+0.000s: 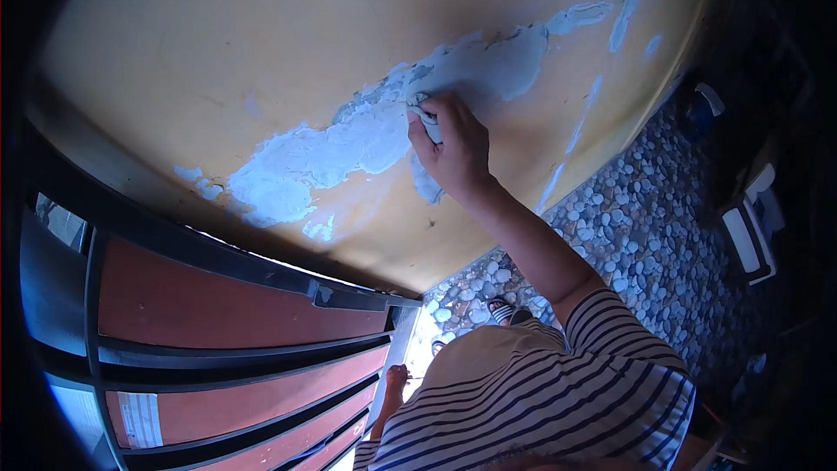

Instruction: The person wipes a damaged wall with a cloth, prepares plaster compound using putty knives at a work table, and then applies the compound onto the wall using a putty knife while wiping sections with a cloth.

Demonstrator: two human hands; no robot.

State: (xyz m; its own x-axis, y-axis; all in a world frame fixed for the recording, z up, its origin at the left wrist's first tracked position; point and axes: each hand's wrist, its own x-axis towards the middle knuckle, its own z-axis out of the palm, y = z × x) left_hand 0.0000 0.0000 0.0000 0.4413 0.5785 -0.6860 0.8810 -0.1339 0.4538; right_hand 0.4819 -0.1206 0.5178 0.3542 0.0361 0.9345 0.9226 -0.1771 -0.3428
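A yellowish wall (pixel 218 61) fills the upper view, with a long patch of pale, rough filler (pixel 340 153) running diagonally across it. Against the middle of that patch my right hand (pixel 455 141) is closed around a small greyish cloth or pad (pixel 431 126), its fingers bent over it. Low beside my body, near the edge of the slatted frame, is my left hand (pixel 397 377); its fingers are curled, and a thin thing seems to stick out of it, too small to name.
On the left stands a dark-framed structure with reddish panels (pixel 235 296). Pebble-patterned flooring (pixel 628 218) lies below the wall. At the right are a white and dark object (pixel 745 240) and a bluish container (pixel 702 113) in shadow.
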